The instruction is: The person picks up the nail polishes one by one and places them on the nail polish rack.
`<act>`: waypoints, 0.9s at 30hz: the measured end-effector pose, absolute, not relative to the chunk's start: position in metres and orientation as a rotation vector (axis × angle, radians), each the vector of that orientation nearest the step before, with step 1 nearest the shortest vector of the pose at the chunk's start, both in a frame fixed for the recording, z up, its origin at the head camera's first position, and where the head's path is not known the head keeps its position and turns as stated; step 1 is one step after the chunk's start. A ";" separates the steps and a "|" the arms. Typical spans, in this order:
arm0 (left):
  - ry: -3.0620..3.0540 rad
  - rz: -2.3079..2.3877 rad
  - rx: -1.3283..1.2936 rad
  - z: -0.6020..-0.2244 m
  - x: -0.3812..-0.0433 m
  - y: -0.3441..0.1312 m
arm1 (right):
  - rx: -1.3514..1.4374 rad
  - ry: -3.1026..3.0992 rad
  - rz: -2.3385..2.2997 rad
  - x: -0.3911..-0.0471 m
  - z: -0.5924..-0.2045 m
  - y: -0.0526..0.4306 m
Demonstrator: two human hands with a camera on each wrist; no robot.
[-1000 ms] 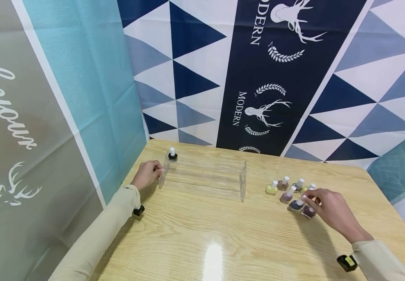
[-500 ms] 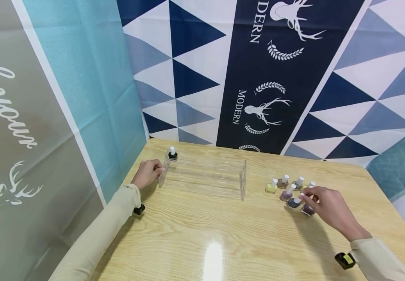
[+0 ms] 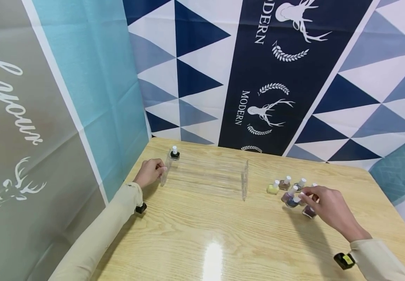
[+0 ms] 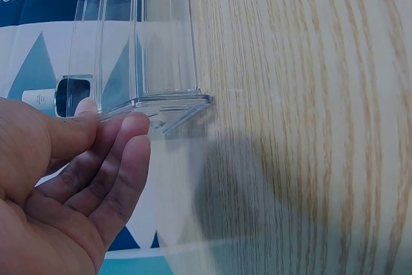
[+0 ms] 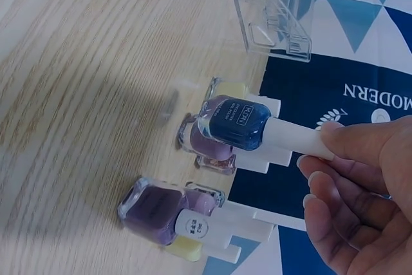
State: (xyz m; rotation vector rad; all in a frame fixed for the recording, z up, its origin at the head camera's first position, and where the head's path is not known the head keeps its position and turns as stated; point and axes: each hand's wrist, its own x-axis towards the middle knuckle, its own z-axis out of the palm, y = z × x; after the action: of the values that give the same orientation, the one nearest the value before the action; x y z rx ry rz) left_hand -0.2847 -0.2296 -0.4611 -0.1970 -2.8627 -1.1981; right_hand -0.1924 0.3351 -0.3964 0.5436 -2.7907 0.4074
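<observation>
My right hand [image 3: 330, 208] pinches the white cap of a dark blue nail polish bottle [image 5: 239, 123], thumb on one side and fingertips on the other. In the right wrist view the bottle overlaps a mauve one behind it. A dark purple nail polish bottle [image 5: 154, 210] stands close by on the table. At the left, my left hand [image 3: 149, 172] holds the near end panel of a clear acrylic rack [image 4: 148, 102] between thumb and fingers. On the rack's top tier, at its left end, stands a black nail polish bottle [image 3: 175, 154] with a white cap.
Several more bottles cluster at the right of the table [image 3: 195, 230], among them a yellow nail polish bottle [image 3: 273, 189] and a brown nail polish bottle [image 3: 285, 183]. A patterned cloth [image 3: 202, 78] hangs behind the table's far edge and along its left side.
My right hand has shifted the dark blue bottle slightly left, away from the dark purple one. The left hand keeps its hold on the rack. The head view has turned slightly.
</observation>
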 end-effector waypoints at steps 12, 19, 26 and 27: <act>-2.881 -1.201 -0.168 -0.459 -0.283 -0.228 | 0.552 -2.787 0.422 -0.194 -0.395 0.329; -2.876 -1.199 -0.183 -0.461 -0.285 -0.229 | 0.558 -2.766 0.422 -0.193 -0.392 0.329; -2.880 -1.196 -0.172 -0.460 -0.283 -0.228 | 0.579 -2.741 0.412 -0.194 -0.389 0.328; -2.879 -1.197 -0.170 -0.460 -0.283 -0.228 | 0.579 -2.738 0.411 -0.194 -0.389 0.327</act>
State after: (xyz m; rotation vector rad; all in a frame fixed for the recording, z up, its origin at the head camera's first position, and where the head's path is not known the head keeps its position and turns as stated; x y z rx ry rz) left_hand -0.2833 -0.2284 -0.4597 -0.1700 -2.8794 -1.1972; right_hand -0.1941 0.3271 -0.3890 0.5790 -2.7384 0.4113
